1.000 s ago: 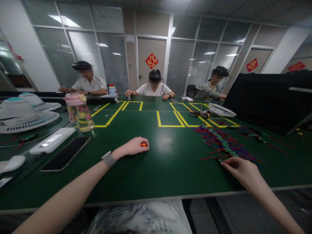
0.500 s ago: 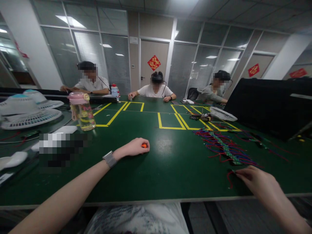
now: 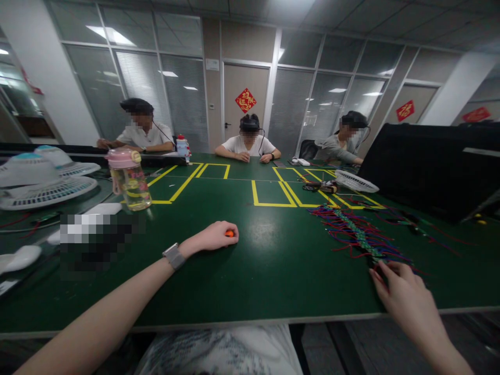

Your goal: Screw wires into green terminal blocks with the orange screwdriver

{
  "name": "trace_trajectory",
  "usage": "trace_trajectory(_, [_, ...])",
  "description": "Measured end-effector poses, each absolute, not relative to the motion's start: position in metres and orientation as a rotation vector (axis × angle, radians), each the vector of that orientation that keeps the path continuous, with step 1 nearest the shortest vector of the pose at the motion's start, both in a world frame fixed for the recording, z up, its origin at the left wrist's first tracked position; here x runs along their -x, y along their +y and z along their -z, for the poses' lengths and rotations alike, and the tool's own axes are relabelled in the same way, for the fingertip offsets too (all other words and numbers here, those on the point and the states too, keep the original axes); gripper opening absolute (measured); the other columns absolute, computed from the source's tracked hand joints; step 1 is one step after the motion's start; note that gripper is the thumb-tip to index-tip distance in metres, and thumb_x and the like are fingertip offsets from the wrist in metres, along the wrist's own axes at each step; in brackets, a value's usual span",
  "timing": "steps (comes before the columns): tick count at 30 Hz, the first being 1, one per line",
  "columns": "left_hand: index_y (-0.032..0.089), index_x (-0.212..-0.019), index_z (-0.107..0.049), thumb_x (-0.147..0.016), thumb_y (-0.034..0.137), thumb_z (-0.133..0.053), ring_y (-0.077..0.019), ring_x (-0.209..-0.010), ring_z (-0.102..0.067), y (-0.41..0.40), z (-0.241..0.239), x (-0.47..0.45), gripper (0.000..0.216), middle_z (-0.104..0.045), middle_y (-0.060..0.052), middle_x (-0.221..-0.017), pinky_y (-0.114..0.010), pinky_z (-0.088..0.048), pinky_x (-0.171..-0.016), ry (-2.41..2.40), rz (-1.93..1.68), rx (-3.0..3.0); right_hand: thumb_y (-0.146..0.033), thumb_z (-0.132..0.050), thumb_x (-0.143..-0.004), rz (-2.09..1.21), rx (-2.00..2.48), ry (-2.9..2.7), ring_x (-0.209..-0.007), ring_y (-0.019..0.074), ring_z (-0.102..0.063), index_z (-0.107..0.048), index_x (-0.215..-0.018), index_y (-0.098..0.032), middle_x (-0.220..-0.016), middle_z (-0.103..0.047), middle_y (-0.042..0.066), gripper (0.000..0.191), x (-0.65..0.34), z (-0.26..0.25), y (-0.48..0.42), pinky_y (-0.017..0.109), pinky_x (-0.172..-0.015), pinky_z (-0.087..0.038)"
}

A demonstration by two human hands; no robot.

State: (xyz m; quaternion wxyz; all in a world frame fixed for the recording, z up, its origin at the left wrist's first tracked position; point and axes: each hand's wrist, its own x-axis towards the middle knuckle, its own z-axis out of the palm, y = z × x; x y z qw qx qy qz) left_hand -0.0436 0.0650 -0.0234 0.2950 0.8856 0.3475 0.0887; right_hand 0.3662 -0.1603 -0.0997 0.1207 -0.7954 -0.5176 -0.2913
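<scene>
My left hand (image 3: 219,236) rests on the green table, its fingers curled round a small orange object (image 3: 229,234). Most of that object is hidden, so its kind does not show. At the near end of a row of small green circuit boards (image 3: 361,237) with red and blue wires, my right hand (image 3: 404,289) pinches a small wired circuit board. The fingers cover most of the held board. Its edge lies close against the row; whether it touches the last board I cannot tell.
A pink-lidded bottle (image 3: 130,179) and white fan parts (image 3: 47,190) stand at left. Yellow tape (image 3: 273,205) outlines areas on the green table (image 3: 219,291). Another white fan grille (image 3: 357,180) lies beyond the boards, near a large black panel (image 3: 425,172). Three people sit across.
My right hand has moved slightly away from me, carrying the circuit board up to the row's near end. My left hand stays put. The person opposite has drawn one hand inward.
</scene>
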Motion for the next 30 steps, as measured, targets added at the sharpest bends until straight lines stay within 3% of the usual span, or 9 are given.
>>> trace_trajectory(3, [0.019, -0.089, -0.066, -0.083, 0.042, -0.054, -0.0148, -0.072, -0.061, 0.065, 0.024, 0.044, 0.027, -0.068, -0.002, -0.088, -0.025, -0.044, -0.069, 0.922, -0.235, -2.352, -0.047, -0.028, -0.094, 0.801, 2.422, -1.436, -0.089, 0.0383, -0.062, -0.066, -0.110, -0.010, -0.111, -0.060, 0.024, 0.056, -0.365, 0.102, -0.158, 0.047, -0.065, -0.052])
trace_trajectory(9, [0.019, -0.089, -0.067, -0.083, 0.042, -0.055, -0.0163, -0.076, -0.062, 0.065, 0.023, 0.044, 0.027, -0.069, -0.003, -0.090, -0.026, -0.044, -0.071, 0.924, -0.235, -2.360, -0.053, -0.023, -0.092, 0.682, 2.418, -1.400, -0.099, 0.0400, -0.063, -0.058, -0.121, -0.005, -0.118, -0.056, 0.026, 0.067, -0.374, 0.112, -0.150, 0.050, -0.078, -0.053])
trace_trajectory(17, [0.019, -0.089, -0.067, -0.084, 0.042, -0.054, -0.0160, -0.076, -0.062, 0.064, 0.022, 0.044, 0.026, -0.069, -0.002, -0.089, -0.026, -0.043, -0.072, 0.923, -0.239, -2.381, -0.052, -0.027, -0.091, 0.659, 2.276, -1.512, -0.111, 0.0391, -0.057, -0.055, -0.122, 0.002, -0.119, -0.052, 0.029, 0.068, -0.392, 0.121, -0.145, 0.046, -0.091, -0.050])
trace_trajectory(30, [0.019, -0.091, -0.066, -0.083, 0.043, -0.054, -0.0153, -0.073, -0.062, 0.062, 0.021, 0.044, 0.028, -0.068, -0.003, -0.090, -0.025, -0.044, -0.069, 0.933, -0.224, -2.347, -0.052, -0.032, -0.089, 0.628, 2.182, -1.534, -0.109, 0.0396, -0.058, -0.057, -0.119, -0.002, -0.118, -0.053, 0.029, 0.064, -0.406, 0.122, -0.124, 0.050, -0.087, -0.051])
